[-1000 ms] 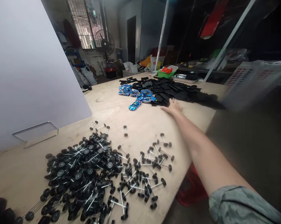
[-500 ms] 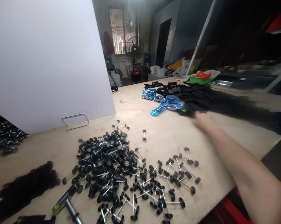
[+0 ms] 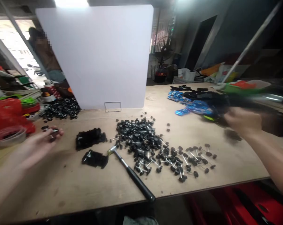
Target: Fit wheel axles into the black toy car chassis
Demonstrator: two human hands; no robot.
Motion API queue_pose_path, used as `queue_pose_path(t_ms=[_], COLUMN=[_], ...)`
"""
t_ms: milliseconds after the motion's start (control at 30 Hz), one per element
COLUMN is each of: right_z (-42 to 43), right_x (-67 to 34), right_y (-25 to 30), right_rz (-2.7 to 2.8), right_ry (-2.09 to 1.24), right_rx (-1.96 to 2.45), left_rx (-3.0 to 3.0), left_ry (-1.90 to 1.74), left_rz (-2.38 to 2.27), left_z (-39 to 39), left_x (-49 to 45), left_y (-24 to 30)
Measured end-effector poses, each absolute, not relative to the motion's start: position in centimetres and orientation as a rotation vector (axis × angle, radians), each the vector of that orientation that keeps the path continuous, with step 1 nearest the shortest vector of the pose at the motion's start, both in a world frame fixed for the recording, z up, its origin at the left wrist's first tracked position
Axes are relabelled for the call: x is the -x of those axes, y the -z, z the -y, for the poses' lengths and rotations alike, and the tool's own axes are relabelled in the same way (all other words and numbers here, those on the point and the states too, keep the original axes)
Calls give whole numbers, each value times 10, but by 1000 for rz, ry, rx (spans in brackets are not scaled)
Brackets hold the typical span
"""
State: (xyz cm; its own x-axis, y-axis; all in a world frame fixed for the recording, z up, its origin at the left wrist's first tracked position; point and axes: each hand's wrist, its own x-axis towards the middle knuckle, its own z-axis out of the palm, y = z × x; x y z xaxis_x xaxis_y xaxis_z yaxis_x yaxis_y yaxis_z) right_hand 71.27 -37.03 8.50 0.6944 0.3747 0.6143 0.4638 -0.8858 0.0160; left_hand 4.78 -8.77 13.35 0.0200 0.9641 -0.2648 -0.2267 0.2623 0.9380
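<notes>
Wheel axle (image 3: 52,131), apparently sideways, in left hand (image 3: 35,147)

Nothing readable — any txt too small, too blurry.

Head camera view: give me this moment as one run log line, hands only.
Left hand: wheel axle in fingers | Right hand: blurred, by black parts | Nearby: blue car bodies

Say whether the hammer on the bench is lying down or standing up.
Lying down: the hammer rests flat on the plywood tabletop, its head beside the pile of wheel axles, its black handle reaching the front edge.
</notes>
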Motion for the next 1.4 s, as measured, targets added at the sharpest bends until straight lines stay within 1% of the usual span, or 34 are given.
queue_pose_path(t_ms=[67, 167, 200, 333, 400, 467, 567, 667, 767, 833, 1033, 1133, 1400], right_z=[338, 286, 270, 227, 215, 202, 176, 150, 142, 147, 178, 196, 226], right_x=[-671, -573, -532, -349, -266, -200, -137, -113, -120, -135, -176, -181, -183], right_y=[-108, -128, -129, -110, -94, -77, -51, -27, -17, -22, -61, -68, -49], right_rz=[909, 1334, 1485, 2276, 2560, 2734, 2815, 2838, 2794, 2687, 2260, 2201, 2125], right_ry=[907, 773, 726, 312, 339, 468, 639, 622, 332, 143, -108, -144, -158], right_rx=[2677, 2310, 2138, 1323, 1054, 925, 943, 1102, 1134, 1045, 881, 839, 849], left_rx=[-788, -747, -731, -655, -619, -572, -483, -459, -456, -462, -572, -606, -650], left_ry=[-1174, -1202, -1214, -1272, -1301, -1345, -1444, -1452, -1363, -1297, -1079, -987, -868], left_rz=[-1096, -1019, -1009, -1011, -1020, -1033, -1041, -998, -931, -872, -749, -717, -718], left_z=[97, 106, 109, 121, 125, 129, 130, 131, 139, 147, 164, 170, 203], left_x=[-33, -5, 5, 51, 73, 93, 117, 128, 121, 106, 51, 32, 6], left_y=[-128, -117, -113, -100, -94, -87, -78, -72, -68, -65, -49, -42, -31])
